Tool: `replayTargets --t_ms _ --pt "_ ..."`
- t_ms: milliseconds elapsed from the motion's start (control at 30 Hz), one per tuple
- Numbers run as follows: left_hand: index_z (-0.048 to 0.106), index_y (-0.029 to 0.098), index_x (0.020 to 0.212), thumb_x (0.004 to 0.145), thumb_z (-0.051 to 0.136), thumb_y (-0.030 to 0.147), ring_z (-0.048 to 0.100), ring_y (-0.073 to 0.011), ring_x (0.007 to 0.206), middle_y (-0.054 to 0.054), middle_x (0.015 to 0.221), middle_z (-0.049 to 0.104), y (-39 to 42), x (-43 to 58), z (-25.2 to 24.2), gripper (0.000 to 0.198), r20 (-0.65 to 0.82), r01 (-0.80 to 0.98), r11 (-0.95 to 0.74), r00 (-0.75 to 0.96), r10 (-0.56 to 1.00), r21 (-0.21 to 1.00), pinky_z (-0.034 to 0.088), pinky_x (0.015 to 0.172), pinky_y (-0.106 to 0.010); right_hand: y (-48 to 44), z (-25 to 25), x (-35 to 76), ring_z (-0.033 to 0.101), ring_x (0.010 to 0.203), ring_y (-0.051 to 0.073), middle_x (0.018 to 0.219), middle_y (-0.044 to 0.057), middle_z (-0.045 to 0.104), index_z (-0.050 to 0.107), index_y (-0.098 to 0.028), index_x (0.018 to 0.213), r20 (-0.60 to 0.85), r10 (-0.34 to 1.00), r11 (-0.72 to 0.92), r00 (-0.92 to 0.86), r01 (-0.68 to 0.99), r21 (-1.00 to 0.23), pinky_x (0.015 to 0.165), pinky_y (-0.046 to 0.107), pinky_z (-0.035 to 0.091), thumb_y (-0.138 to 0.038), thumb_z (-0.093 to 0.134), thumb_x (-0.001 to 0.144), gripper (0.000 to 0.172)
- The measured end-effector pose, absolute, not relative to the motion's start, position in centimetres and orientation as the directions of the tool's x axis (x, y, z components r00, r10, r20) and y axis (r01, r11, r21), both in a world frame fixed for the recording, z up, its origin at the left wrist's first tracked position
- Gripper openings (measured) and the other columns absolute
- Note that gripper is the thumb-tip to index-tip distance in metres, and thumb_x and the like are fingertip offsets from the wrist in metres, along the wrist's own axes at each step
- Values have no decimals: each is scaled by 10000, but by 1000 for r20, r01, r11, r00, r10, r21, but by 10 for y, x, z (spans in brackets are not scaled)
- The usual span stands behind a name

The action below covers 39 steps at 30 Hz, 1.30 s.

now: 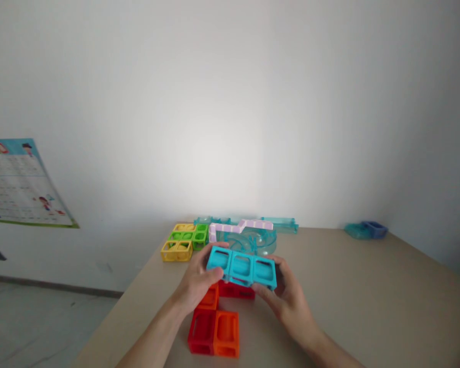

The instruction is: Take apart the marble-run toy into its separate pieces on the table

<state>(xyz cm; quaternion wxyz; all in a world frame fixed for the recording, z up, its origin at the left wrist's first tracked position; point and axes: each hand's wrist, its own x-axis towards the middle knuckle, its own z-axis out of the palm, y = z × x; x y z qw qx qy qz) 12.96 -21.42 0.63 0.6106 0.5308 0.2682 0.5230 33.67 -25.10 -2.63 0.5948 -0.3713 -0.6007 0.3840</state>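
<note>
The left hand (200, 275) and the right hand (289, 299) hold a light-blue three-cell block (241, 268) between them above the worktop (352, 301), fingers (213, 276) clasped on its two ends; nearer, a red block (202, 329) touches an orange block (227, 327), and beyond lies a pale purple strip (230, 228)
</note>
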Motion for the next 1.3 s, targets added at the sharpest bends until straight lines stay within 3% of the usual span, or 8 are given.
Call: replayTargets --t_ms 133,333,567,733,900,1067,1167,1300 --pt "594 195 1095 572 849 245 615 -192 841 -36 931 665 -216 129 6 585 248 -199 -186 357 901 962 491 755 -281 -252 -25 342 604 979 204 1095 37 579 443 -270 1156 425 904 426 -49 13 -905 825 323 535 -293 730 775 478" --pt "606 176 974 547 856 266 615 -181 788 -13 846 655 -215 126 9 503 256 -89 -240 351 901 967 484 681 -239 -253 -26 344 591 955 206 1063 36 571 442 -261 1134 439 896 442 -66 55 -895 805 323 527 -267 754 742 502" --pt "615 186 1011 565 845 289 632 -194 845 -27 920 689 -210 128 2 512 204 -114 -175 332 921 978 499 752 -267 -251 -26 343 602 933 204 1053 30 579 450 -268 1123 495 868 495 -23 100 -863 772 306 538 -244 744 735 488" --pt "597 184 1017 596 831 276 615 -166 794 -15 896 667 -210 128 1 491 235 -93 -216 354 905 972 484 717 -244 -253 -25 342 606 932 205 1051 24 578 428 -272 1145 503 864 501 -23 156 -852 776 304 537 -234 722 739 502" --pt "562 197 1066 621 821 270 624 -188 856 -36 980 660 -216 127 7 520 241 -96 -221 392 888 971 480 747 -260 -256 -22 344 617 885 199 1034 24 589 417 -267 1154 525 850 517 -43 259 -816 774 308 530 -230 698 757 489" --pt "550 213 1063 671 786 263 606 -198 914 -62 1116 607 -218 128 8 460 272 -132 -239 420 866 962 474 749 -258 -257 -20 347 517 1171 248 1245 71 517 409 -278 1162 608 782 612 -139 361 -704 960 376 453 -163 626 802 436" --pt "553 210 985 677 777 243 594 -162 847 -61 1178 569 -215 128 3 383 304 -108 -285 377 875 952 456 701 -235 -257 -20 346 428 1279 268 1373 85 420 382 -293 1227 590 800 590 -108 321 -741 1029 417 406 -211 656 808 507" --pt "552 199 909 672 771 230 575 -186 918 -64 1177 557 -212 129 -4 324 363 -87 -358 385 849 930 452 717 -242 -256 -20 342 560 1117 248 1265 86 501 325 -291 1301 426 904 428 -39 100 -898 903 382 507 -301 688 802 617"
